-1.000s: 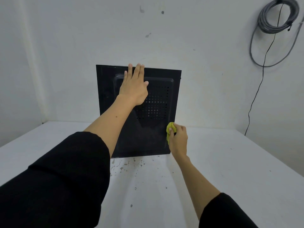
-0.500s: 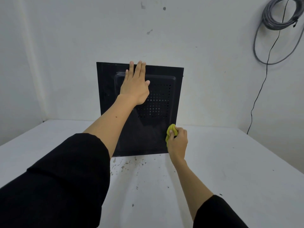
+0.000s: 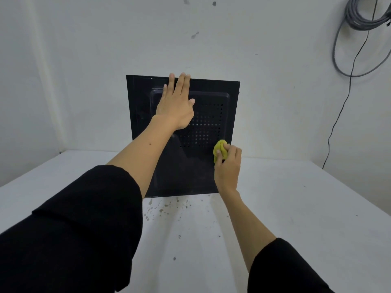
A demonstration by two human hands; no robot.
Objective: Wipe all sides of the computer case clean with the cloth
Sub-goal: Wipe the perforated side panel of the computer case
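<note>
A black computer case (image 3: 211,98) stands upright on the white table (image 3: 296,208), its broad side panel with a grid of vent holes facing me. My left hand (image 3: 175,104) lies flat against the upper part of that panel, fingers together and reaching the top edge. My right hand (image 3: 228,166) is closed around a bunched yellow-green cloth (image 3: 219,150) and presses it on the panel near the right edge, just below the vent holes. The case's other sides are hidden.
White walls close in behind and to the left of the case. A coil of grey cable (image 3: 364,17) hangs on the right wall, with a thin black cord (image 3: 338,115) running down. Dark specks (image 3: 165,208) mark the table in front of the case.
My right hand with the cloth has slid up along the panel's right edge, from near the lower corner toward the vent holes. My left hand has stayed flat on the panel.
</note>
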